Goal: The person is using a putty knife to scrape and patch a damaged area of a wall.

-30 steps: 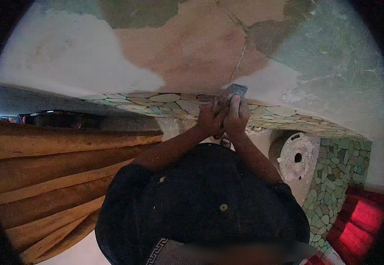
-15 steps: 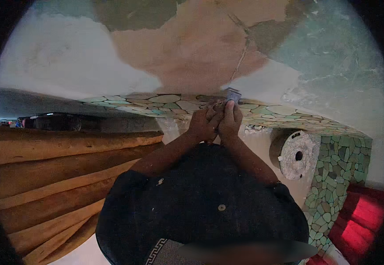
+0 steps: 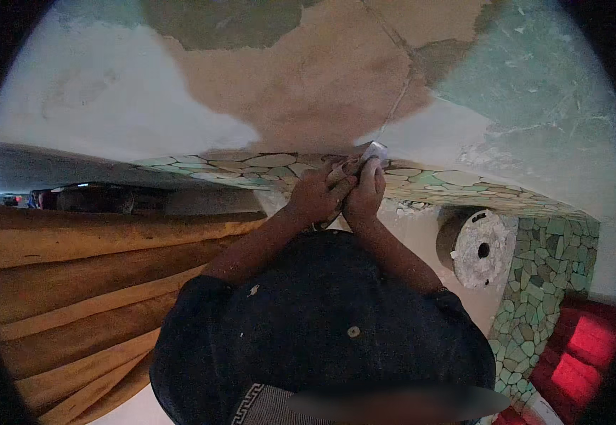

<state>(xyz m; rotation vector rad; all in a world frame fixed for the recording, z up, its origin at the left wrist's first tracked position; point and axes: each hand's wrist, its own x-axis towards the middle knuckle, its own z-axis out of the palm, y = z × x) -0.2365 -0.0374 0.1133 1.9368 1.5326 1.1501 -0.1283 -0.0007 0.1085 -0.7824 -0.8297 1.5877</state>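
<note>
Both hands are together in front of my chest, close to the wall. My right hand (image 3: 364, 197) is closed round a small putty knife (image 3: 375, 150), thumb along it, the pale blade tilted up by the wall. Against it, my left hand (image 3: 315, 197) has its fingers curled in. Something greyish-brown shows at its fingertips, too small to make out. Above the blade, a thin crack (image 3: 398, 99) runs up the wall through a bare brown plaster patch (image 3: 272, 92). White filler and worn green paint lie around the patch.
A band of green stone-pattern covering (image 3: 456, 178) runs along the wall's lower part. A round drum (image 3: 481, 249) with a white-crusted top and dark hole stands at the right. Brown folded cloth (image 3: 109, 276) hangs at the left. Red cloth (image 3: 577, 354) lies at the lower right.
The putty knife's blade has tipped and now looks brighter. My hands have shifted slightly left and lower in view, with the left fingers turned more toward the right hand.
</note>
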